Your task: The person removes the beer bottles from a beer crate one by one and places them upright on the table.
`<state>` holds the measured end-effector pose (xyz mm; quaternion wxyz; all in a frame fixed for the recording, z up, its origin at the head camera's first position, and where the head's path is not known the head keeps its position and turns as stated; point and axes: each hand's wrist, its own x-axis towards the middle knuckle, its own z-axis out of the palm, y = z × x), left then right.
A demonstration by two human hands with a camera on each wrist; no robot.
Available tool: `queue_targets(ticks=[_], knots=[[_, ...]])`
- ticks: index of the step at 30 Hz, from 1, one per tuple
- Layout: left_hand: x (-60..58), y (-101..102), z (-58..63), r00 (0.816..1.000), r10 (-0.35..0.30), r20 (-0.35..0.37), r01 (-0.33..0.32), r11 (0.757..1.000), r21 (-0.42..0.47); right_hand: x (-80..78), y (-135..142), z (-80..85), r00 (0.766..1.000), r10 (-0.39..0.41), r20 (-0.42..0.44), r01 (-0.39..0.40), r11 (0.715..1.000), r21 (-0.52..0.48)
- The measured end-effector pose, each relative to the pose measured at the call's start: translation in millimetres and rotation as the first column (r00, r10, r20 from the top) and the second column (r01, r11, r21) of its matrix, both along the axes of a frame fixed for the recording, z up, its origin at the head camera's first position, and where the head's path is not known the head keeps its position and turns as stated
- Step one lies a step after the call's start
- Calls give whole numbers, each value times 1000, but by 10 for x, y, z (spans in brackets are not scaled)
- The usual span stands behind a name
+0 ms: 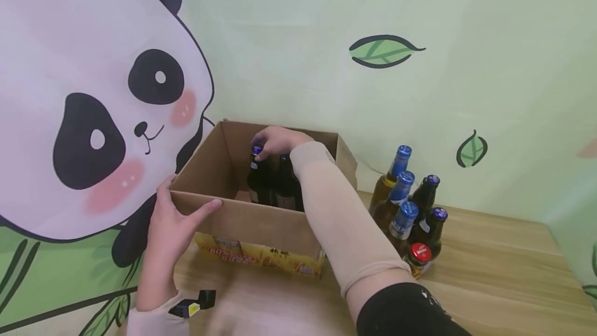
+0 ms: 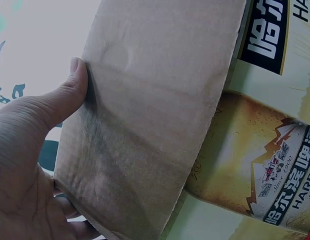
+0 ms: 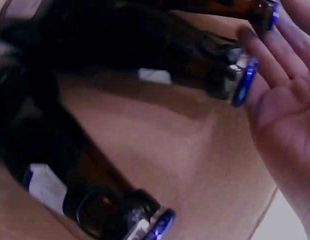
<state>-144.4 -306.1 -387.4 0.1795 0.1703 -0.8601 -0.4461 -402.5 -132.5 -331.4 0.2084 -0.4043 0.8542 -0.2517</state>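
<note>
A brown cardboard box (image 1: 268, 222) with raised flaps stands on the table. My left hand (image 1: 170, 222) grips its near left corner, the thumb over the front flap (image 2: 145, 110). My right hand (image 1: 277, 141) reaches down into the box from above. Its thumb and fingers hold the top of a dark beer bottle (image 1: 259, 178) with a blue cap. Beside that stands a second dark bottle (image 1: 285, 185), partly under the hand. In the right wrist view, a nearer blue-capped bottle (image 3: 100, 205) also shows, and my right hand (image 3: 290, 100) is close to the caps. The bottles' lower parts are hidden.
Right of the box, several beer bottles stand close together: clear-brown ones with blue foil necks (image 1: 401, 185), dark ones with blue caps (image 1: 431, 227), and a red-capped one (image 1: 420, 254). The wooden table (image 1: 503, 268) meets a panda-printed backdrop (image 1: 289, 66).
</note>
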Motion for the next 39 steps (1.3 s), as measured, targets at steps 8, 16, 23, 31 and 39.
queue_targets(ticks=[8,16,23,31,39], knots=[[1,-1,21,1000,1,0,-1,1000,-6,59,-40,-8,999,8,-39,-4,995,97],[-9,5,12,1000,-6,-9,6,1000,-9,85,-72,-7,995,65,-80,-53,988,143],[-1,13,19,1000,-9,-1,9,1000,-8,58,-123,-40,970,205,-133,-189,974,127],[-13,58,34,1000,-8,-2,8,1000,1,78,-94,200,974,167,-151,-158,985,70],[-5,-3,25,1000,7,17,-7,1000,-20,228,-45,871,960,211,-186,-225,972,-60]])
